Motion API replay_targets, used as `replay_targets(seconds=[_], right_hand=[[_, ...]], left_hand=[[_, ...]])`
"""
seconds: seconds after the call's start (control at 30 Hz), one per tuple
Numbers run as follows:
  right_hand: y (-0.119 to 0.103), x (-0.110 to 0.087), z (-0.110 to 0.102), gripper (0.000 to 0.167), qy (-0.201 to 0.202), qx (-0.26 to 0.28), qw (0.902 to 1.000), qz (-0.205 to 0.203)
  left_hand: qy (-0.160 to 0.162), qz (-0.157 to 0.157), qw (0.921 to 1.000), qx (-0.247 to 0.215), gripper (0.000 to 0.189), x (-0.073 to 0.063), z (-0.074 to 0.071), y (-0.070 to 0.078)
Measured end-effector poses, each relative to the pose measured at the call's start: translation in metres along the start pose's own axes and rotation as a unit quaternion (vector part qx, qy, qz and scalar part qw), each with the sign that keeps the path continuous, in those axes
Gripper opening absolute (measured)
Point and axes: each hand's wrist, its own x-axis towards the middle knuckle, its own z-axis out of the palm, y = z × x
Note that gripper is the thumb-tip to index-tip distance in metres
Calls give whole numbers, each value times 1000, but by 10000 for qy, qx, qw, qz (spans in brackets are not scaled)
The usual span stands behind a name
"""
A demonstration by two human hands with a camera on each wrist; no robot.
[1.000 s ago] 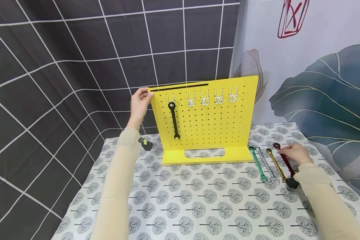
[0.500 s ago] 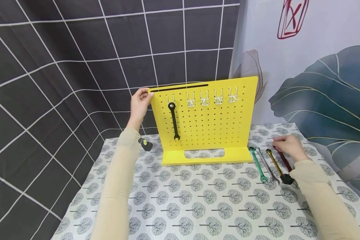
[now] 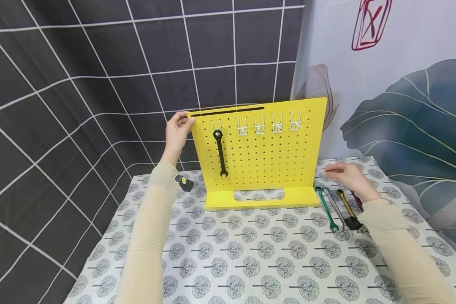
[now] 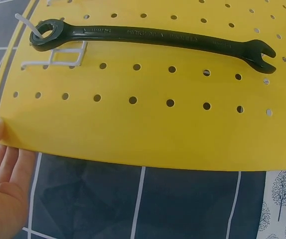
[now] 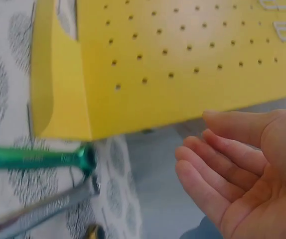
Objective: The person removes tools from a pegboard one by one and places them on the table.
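Note:
My left hand (image 3: 177, 134) pinches the upper left corner of a yellow pegboard (image 3: 266, 164), thumb in front and fingers behind. A black combination wrench (image 3: 221, 153) hangs by its ring end from the leftmost white hook, its open end down. To the right of the board my right hand (image 3: 351, 179) is raised above the wrenches, fingers loosely bent and nothing between them. Below it on the cloth lie a green wrench (image 3: 327, 210), a silver wrench (image 3: 335, 207), a gold wrench (image 3: 346, 203) and a dark red wrench (image 3: 357, 199), the red one partly hidden by my wrist.
Several white double hooks (image 3: 259, 125) run along the board's upper part with nothing on them. A tree-patterned cloth (image 3: 251, 253) covers the table. Behind stands a dark curtain with a white grid (image 3: 137, 84), and a leaf-print sheet (image 3: 414, 122) hangs at the right.
My right hand has let go of the dark red wrench, leaving it on the cloth, and has moved left and up toward the board. The left hand has stayed on the corner.

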Motion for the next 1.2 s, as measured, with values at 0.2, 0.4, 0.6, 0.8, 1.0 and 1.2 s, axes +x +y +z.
replay_targets(seconds=[0.2,0.4,0.6,0.8,1.0,1.2], right_hand=[[-18,9,9,60,-49,251,9996,-95],[-37,15,20,57,-44,469,9987,-173],[-59,22,29,52,-124,747,9962,-426],[-76,35,41,52,-188,940,9932,-665],[-93,42,53,53,-274,1159,9899,-768],[-111,49,65,53,-421,1604,9815,-958]], left_hand=[[-12,-6,10000,3,31,-1,0,0],[23,-15,10000,4,30,0,0,0],[-13,13,10000,21,32,0,0,-1],[-2,-17,10000,14,33,0,-2,-1],[17,33,10000,87,33,-1,-1,1],[48,-21,9999,130,33,0,-1,-1]])
